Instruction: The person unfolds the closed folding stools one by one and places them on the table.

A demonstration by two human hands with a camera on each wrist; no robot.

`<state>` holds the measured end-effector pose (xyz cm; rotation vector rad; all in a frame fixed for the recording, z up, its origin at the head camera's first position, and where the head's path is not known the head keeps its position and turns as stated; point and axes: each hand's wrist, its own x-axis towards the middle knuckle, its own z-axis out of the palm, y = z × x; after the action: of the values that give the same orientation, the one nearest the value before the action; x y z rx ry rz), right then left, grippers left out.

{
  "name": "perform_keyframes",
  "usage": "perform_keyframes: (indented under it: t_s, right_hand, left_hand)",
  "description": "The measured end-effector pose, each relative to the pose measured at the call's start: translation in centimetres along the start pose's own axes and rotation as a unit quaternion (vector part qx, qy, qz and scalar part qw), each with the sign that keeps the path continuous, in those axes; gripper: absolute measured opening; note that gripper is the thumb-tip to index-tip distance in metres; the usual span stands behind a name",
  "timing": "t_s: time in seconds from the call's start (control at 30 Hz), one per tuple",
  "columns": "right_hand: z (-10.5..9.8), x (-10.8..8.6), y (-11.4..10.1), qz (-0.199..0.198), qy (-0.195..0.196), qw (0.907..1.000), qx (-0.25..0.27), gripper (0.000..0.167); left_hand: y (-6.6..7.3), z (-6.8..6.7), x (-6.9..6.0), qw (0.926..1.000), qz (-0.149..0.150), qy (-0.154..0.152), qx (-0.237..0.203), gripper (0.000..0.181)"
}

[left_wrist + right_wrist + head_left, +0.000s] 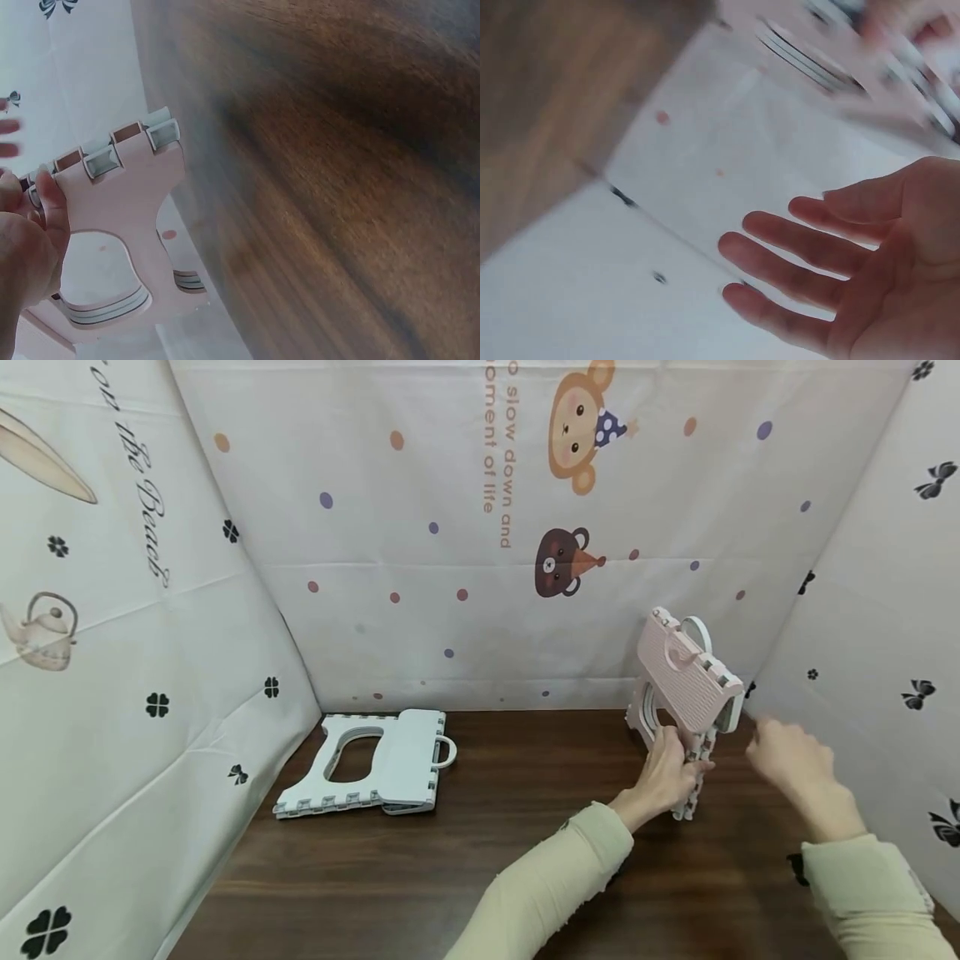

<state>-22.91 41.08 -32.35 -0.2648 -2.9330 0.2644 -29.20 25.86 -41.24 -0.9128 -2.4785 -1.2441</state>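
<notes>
A pink folding stool (686, 681) stands partly folded near the back right corner, its top panels sloping and its loop handles up. My left hand (663, 772) holds the edge of its near leg panel; in the left wrist view, the thumb and fingers pinch the hinged edge of that pink panel (131, 184). To the right of the stool, my right hand (797, 764) is apart from it and blurred in the head view. In the right wrist view the right hand (870, 277) has its fingers loosely extended, holding nothing.
A pale folding stool (412, 760) lies folded flat at the left of the dark wooden table (517, 860), its loop handle pointing right. Patterned cloth walls (465, 635) enclose the back and both sides; the right wall is close to my right hand.
</notes>
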Motion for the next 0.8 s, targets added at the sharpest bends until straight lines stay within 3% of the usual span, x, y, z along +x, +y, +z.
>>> perform_keyframes:
  t_s: [0.2,0.33,0.47,0.6,0.7,0.8]
  right_hand:
    - [-4.7,0.8,-1.7,-0.026,0.09,0.9956,-0.003,0.036]
    - [-6.9,2.0,-3.7,-0.036,0.118,0.9924,-0.007,0.051]
    - [-8.1,3.8,-5.5,-0.043,0.106,0.9933,-0.017,0.068]
    - [-7.8,5.6,-6.2,-0.052,0.081,0.9948,-0.031,0.062]
    - [-7.2,6.3,-6.4,-0.061,0.057,0.9963,-0.021,0.046]
    - [-6.8,6.7,-6.3,-0.065,0.054,0.9964,-0.008,0.035]
  left_hand:
    - [-0.7,0.6,-0.4,0.9998,-0.014,-0.012,-0.012,0.034]
    - [-1.1,1.1,-0.9,0.9995,-0.011,-0.023,-0.019,0.034]
    - [-0.8,1.2,-0.7,0.9997,-0.007,-0.019,-0.014,0.035]
    - [0.0,0.8,-0.3,0.9991,-0.038,-0.019,-0.004,0.036]
    - [0.4,0.1,-0.3,0.996,-0.073,-0.048,0.018,0.039]
    - [0.5,-1.0,-0.2,0.9886,-0.085,-0.101,0.073,0.042]
